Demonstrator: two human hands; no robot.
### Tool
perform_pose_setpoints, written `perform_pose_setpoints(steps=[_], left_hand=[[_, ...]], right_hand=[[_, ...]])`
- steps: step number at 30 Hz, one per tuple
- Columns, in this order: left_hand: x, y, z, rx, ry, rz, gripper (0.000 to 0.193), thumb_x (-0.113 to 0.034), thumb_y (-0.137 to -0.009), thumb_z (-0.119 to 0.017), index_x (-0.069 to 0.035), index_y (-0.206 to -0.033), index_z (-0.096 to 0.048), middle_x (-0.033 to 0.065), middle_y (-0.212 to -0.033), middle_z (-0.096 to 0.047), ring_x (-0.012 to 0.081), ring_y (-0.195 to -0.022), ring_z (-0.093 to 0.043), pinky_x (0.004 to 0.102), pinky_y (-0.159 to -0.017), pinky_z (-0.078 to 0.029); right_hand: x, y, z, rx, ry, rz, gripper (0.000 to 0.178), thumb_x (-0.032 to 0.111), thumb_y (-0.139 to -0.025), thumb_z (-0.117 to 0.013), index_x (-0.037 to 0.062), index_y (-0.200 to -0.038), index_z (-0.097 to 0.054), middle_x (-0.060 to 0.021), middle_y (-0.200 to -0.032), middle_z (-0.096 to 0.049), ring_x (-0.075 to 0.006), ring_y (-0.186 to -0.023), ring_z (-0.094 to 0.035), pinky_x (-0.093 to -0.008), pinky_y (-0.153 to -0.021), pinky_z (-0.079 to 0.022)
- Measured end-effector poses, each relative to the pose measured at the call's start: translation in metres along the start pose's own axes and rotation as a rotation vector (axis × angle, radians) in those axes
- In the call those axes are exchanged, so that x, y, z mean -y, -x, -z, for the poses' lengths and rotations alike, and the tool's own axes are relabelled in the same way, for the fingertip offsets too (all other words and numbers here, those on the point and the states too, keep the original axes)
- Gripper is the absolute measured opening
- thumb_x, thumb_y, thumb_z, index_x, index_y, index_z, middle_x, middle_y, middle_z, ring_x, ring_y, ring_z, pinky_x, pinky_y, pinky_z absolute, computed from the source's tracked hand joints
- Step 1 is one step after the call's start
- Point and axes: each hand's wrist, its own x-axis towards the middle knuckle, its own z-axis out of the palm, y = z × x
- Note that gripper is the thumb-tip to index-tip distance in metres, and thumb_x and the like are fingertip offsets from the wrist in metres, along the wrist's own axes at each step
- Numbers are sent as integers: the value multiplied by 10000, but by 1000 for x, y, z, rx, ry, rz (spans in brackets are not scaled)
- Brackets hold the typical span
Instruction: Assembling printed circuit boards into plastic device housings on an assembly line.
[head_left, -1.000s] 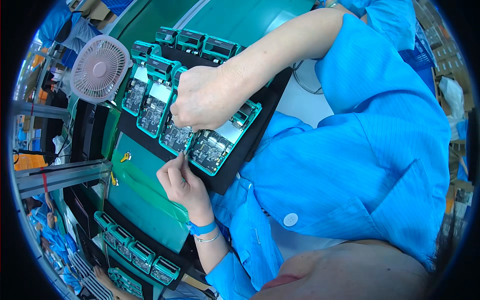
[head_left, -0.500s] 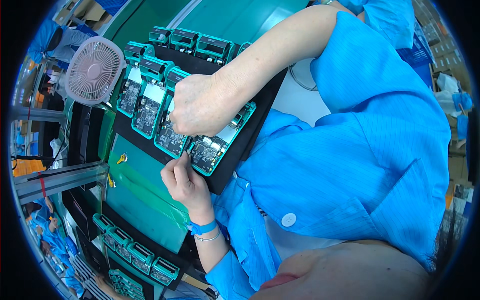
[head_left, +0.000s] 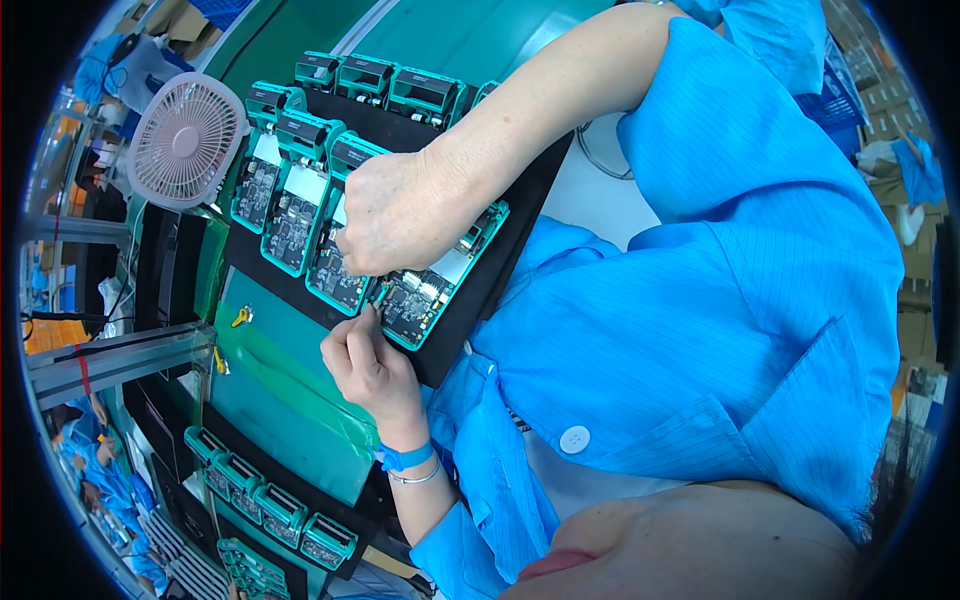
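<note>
My right hand (head_left: 395,210) is curled closed over the nearest row of teal-framed devices. Its fingertips are turned under, so whatever they hold is hidden. Below it lies an open teal device (head_left: 412,308) with a bare circuit board, partly covered by the hand. My left hand (head_left: 372,365), with a blue wristband, pinches thumb and fingers at that device's lower left corner. Too little shows between those fingertips to name. Beside it is another open device (head_left: 338,278), also reached by the right hand's lower edge. Two more open devices (head_left: 290,232) lie to the left.
The devices rest on a black mat (head_left: 440,365) over a green work surface (head_left: 290,390). A pink fan (head_left: 187,140) stands at left. More teal devices (head_left: 368,78) line the mat's far side. Yellow keys (head_left: 241,316) lie near a metal post (head_left: 120,362). Another device row (head_left: 282,513) is lower left.
Both my hands stay almost in place; the right one shifts very slightly. A sliver more of the board shows between them. People in the background have moved a little.
</note>
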Motion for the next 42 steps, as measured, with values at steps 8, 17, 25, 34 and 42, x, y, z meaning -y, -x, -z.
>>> perform_pose_setpoints(steps=[8,17,25,34,42], left_hand=[[0,-2,-5,3,17,11,202,103,-821,-748,-6,-990,-733,93,-939,-608,243,-855,-627,368,-714,-514],[0,0,-6,-7,16,9,203,106,-817,-752,3,-990,-728,94,-936,-605,243,-854,-622,367,-712,-510],[-1,-2,-5,-3,-11,-7,170,97,-832,-750,2,-969,-722,97,-925,-611,228,-827,-634,351,-686,-518],[-4,-3,-2,-3,-38,-19,137,85,-843,-752,3,-948,-719,98,-913,-618,212,-801,-648,339,-659,-526],[-1,-2,-9,10,4,12,175,86,-829,-751,-4,-978,-729,88,-926,-604,243,-846,-616,368,-720,-505]], right_hand=[[0,6,-2,-45,76,16,210,182,-788,-727,30,-930,-703,-99,-881,-706,-269,-730,-748,-376,-529,-588],[0,5,-1,-31,-11,-11,125,161,-788,-701,53,-833,-747,-115,-800,-746,-292,-763,-744,-435,-606,-587],[0,4,2,53,16,-48,212,195,-797,-713,40,-941,-705,-98,-922,-714,-283,-790,-748,-405,-601,-597],[1,1,5,64,14,-32,216,192,-791,-722,35,-938,-704,-115,-912,-711,-289,-781,-745,-409,-586,-599],[-2,4,2,53,15,-22,211,171,-795,-730,8,-925,-701,-122,-880,-720,-288,-765,-753,-403,-575,-603]])
